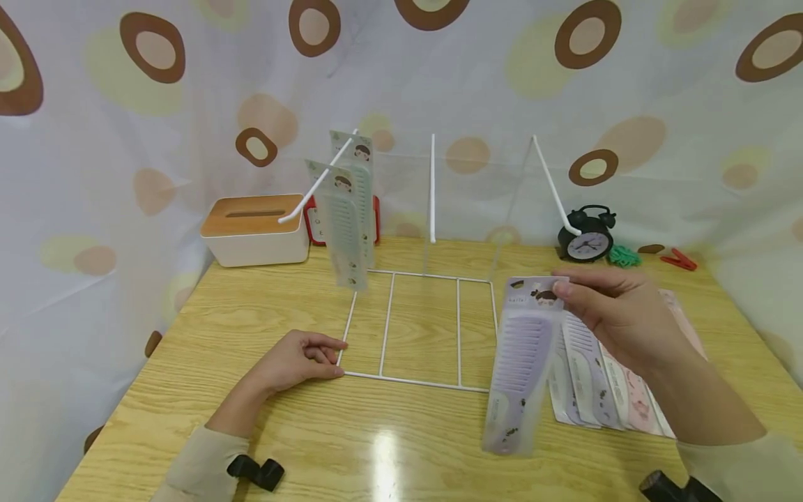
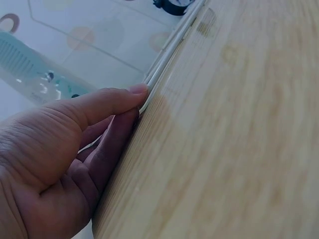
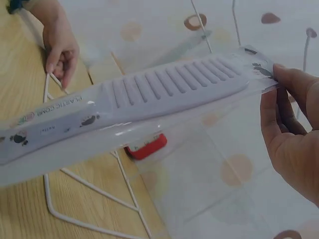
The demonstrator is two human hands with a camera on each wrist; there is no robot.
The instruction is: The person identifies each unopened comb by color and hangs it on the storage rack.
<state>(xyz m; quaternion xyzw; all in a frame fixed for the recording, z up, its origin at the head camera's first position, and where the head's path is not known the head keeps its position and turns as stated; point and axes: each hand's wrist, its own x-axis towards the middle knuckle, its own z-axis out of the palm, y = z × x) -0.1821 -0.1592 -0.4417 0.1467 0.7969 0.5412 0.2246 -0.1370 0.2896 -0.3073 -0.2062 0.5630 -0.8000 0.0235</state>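
Observation:
My right hand [image 1: 627,324] pinches the top corner of a packaged purple comb [image 1: 519,355], which hangs tilted above the table's right side. "Plastic comb" is printed on its clear sleeve in the right wrist view. With thumb and fingers, my left hand [image 1: 295,364] grips the near left corner of a white wire display rack [image 1: 414,381]. Three prongs jut from the rack toward me. Two packaged mint-green combs [image 1: 343,230] hang from the left prong [image 1: 316,183]; the middle prong [image 1: 432,188] and right prong [image 1: 555,185] carry nothing.
Several packaged purple combs [image 1: 586,369] and pink combs [image 1: 640,401] lie fanned under my right forearm. A tissue box [image 1: 257,249] and a red-edged object [image 1: 377,219] stand behind at left. A black alarm clock [image 1: 586,244], green coil [image 1: 624,256] and red clip [image 1: 679,260] are at back right.

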